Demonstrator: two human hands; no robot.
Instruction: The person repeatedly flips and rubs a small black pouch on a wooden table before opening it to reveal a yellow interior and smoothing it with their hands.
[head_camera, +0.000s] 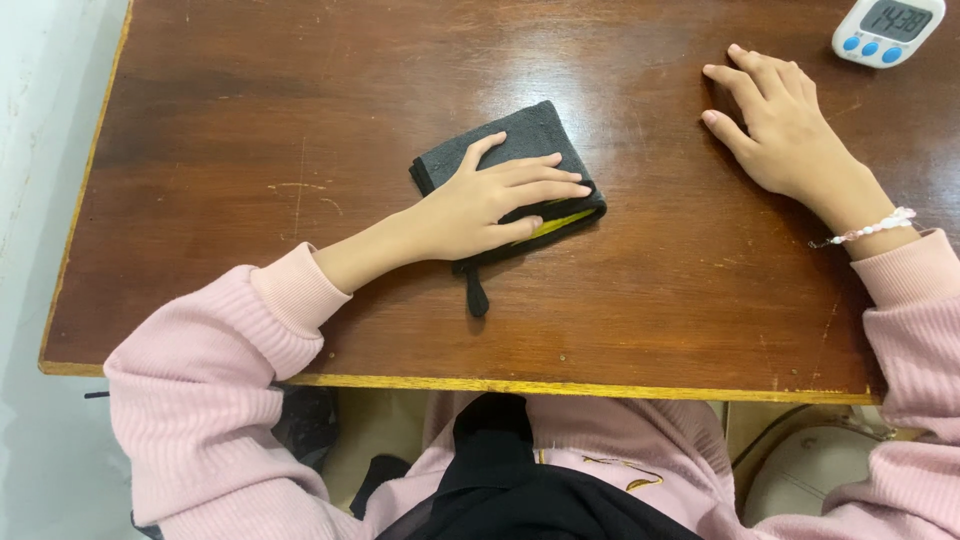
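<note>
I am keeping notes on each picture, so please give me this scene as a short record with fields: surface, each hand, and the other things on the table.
surface: brown wooden table, scratched, yellow front edge
left hand: flat, palm down on the folded dark grey cloth
cloth detail: yellow layer at its edge, small loop hanging toward the person
right hand: flat on bare wood, holding nothing
wrist: beaded bracelet
other: white digital timer, blue buttons, far right corner

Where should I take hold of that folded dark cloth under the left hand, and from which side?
Probably the right-hand edge of the folded dark cloth, coming in from the right: the left hand lies flat across its middle, while that edge, where a yellow layer shows, is uncovered. The right hand rests on the table, free to reach.
</note>
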